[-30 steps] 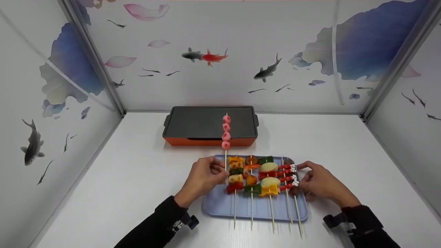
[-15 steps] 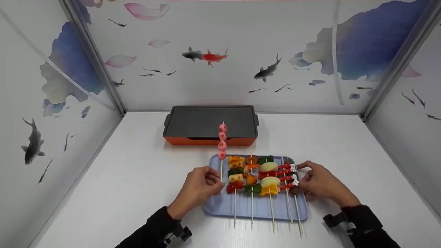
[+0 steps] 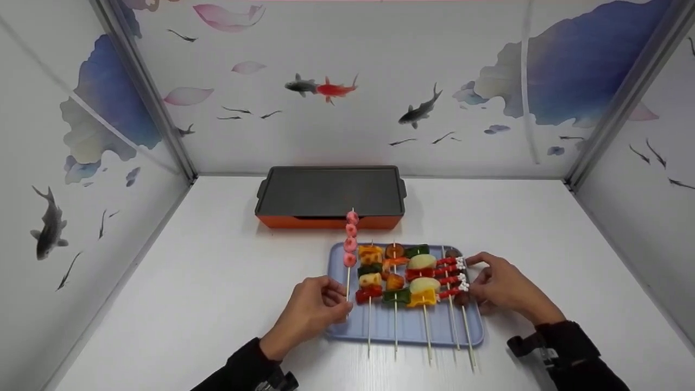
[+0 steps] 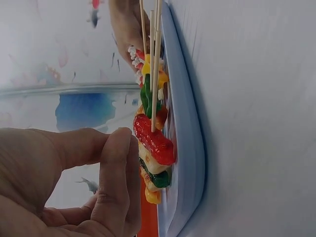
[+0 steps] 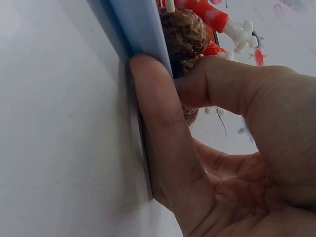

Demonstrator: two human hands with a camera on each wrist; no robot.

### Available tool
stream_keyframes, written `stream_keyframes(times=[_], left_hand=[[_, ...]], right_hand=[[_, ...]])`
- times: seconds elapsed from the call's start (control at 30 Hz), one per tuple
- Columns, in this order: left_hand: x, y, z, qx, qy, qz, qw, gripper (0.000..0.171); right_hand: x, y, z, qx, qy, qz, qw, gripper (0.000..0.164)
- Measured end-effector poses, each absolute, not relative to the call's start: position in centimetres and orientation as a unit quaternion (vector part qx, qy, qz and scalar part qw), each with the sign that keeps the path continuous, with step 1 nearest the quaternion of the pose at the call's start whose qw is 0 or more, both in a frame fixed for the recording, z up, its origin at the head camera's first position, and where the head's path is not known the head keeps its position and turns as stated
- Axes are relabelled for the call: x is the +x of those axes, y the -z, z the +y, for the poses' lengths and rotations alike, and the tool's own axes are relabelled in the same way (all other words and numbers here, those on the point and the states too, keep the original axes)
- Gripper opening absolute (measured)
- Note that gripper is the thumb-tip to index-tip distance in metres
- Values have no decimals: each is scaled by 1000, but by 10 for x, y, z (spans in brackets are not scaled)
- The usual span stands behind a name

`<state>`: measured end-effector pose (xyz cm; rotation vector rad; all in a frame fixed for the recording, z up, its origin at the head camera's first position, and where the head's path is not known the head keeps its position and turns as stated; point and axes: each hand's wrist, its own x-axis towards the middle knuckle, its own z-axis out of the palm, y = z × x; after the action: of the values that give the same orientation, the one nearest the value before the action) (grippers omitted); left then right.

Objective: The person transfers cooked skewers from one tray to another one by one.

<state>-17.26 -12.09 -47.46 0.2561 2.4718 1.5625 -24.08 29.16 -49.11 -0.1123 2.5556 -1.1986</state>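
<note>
Between thumb and fingers, my left hand (image 3: 308, 308) pinches the stick of a skewer with several pink balls (image 3: 350, 244). It stands tilted over the left side of a blue tray (image 3: 383, 329), its tip overlapping the grill's front in the head view. In the left wrist view the left hand (image 4: 111, 182) hides this stick. My right hand (image 3: 507, 288) holds the tray's right edge; in the right wrist view one finger (image 5: 160, 113) lies along the outer wall and another reaches over the rim, beside brown meatballs (image 5: 185, 37).
Several skewers with vegetable pieces, such as a red pepper piece (image 3: 369, 294), lie side by side on the tray, sticks past its front edge. Red pieces with white ends (image 3: 453, 279) lie at the right. An orange grill with a black plate (image 3: 331, 190) stands behind, against the wall.
My left hand has moved toward the person and slightly left, bringing the pink-ball skewer back from above the grill to over the tray's left side. The right hand stays at the tray's edge.
</note>
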Motion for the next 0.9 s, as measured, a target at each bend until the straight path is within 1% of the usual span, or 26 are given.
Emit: stream_keyframes(times=[0.23, 0.53, 0.9], left_hand=[[-165, 478, -124, 99, -529, 835, 112, 25], [-157, 481, -128, 91, -517, 842, 127, 23], [-148, 480, -128, 64, -525, 833, 164, 23]], right_hand=[[-240, 491, 292, -39, 436, 885, 159, 61], [-241, 492, 293, -29, 441, 881, 169, 60], [-241, 491, 294, -46, 432, 886, 162, 58]])
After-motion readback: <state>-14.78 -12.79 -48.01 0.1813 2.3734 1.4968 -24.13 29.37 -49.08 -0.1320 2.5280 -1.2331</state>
